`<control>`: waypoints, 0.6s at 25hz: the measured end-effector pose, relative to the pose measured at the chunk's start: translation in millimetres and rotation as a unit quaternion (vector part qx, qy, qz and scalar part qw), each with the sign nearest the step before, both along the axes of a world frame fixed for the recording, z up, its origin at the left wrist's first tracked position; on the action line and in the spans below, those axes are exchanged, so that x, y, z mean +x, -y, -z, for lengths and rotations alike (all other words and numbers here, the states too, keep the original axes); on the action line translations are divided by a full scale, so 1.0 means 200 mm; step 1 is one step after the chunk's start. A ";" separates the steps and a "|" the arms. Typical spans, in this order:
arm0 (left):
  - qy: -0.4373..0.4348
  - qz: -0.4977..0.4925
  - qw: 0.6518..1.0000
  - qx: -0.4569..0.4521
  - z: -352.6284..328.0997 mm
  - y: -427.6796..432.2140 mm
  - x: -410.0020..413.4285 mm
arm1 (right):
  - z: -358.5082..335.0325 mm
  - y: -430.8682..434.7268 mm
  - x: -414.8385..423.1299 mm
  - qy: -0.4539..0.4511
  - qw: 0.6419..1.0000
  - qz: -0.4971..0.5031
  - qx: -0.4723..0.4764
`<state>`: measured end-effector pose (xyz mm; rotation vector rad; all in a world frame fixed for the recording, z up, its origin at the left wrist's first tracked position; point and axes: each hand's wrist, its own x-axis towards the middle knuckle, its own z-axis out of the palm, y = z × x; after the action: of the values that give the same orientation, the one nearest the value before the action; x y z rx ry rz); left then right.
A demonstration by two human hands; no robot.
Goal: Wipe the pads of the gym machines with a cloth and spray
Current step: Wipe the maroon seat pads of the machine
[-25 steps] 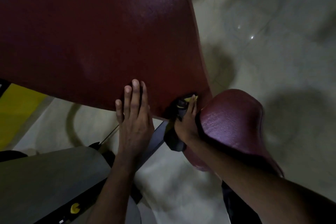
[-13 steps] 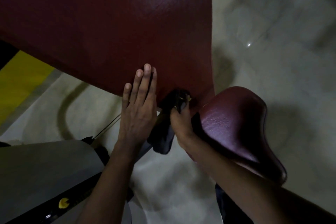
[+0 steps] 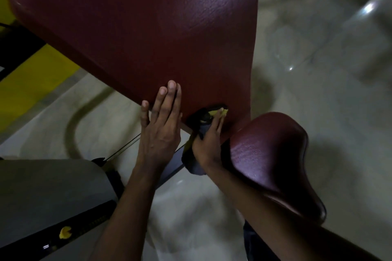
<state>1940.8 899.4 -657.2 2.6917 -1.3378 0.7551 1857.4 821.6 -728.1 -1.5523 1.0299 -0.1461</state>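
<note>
Furthest left, a yellow painted surface (image 3: pixel 31 74) shows above a grey moulded machine housing (image 3: pixel 42 193). Next comes the large dark-red vinyl back pad (image 3: pixel 148 27), tilted and filling the upper frame. The left hand (image 3: pixel 161 133) lies flat against its lower edge, fingers straight and pressed together apart from the little finger, which sits slightly off to the side; it holds nothing and looks to be bracing the pad. Just beside it, the right hand (image 3: pixel 209 144) has its fingers curled round a crumpled dark cloth with a yellow patch (image 3: pixel 203 121), pressing it onto the pad's bottom corner. To the right, touching that forearm, is the smaller dark-red vinyl seat pad (image 3: pixel 269 154), over a pale glossy floor (image 3: pixel 318 70). No spray bottle is in view.

The step in hand seems to be wiping the back pad's lower corner. To do it well, the cloth would be better opened flatter, so more fabric meets the vinyl. The strokes should overlap and run right round the edge and seam, with the left hand steadying the pad against the push.
</note>
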 end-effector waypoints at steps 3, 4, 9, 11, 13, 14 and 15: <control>0.000 -0.002 1.000 0.000 0.00 0.00 0.00 | 0.00 -0.08 -0.05 0.062 0.994 -0.079 -0.053; -0.001 -0.002 1.000 0.002 0.00 0.00 0.00 | 0.06 -0.06 -0.06 0.042 0.994 -0.086 -0.059; -0.010 -0.011 1.000 -0.007 -0.02 0.01 -0.02 | 0.30 0.16 -0.07 -0.072 0.992 0.018 0.106; -0.010 -0.018 1.000 -0.003 -0.02 0.01 -0.02 | 0.41 0.19 -0.03 -0.074 0.983 0.063 0.157; -0.013 -0.022 1.000 0.011 -0.03 0.01 -0.02 | 0.50 0.21 0.01 -0.057 0.970 0.115 0.206; -0.017 -0.022 0.999 0.021 -0.05 0.00 -0.03 | 0.51 0.22 0.02 -0.047 0.961 0.141 0.232; -0.020 -0.023 0.999 0.032 -0.06 -0.01 -0.03 | 0.48 0.24 0.02 -0.035 0.955 0.160 0.248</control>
<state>1935.1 900.5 -644.9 2.7804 -1.3162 0.6688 1860.7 774.5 -823.2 -0.9356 1.2590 -0.0480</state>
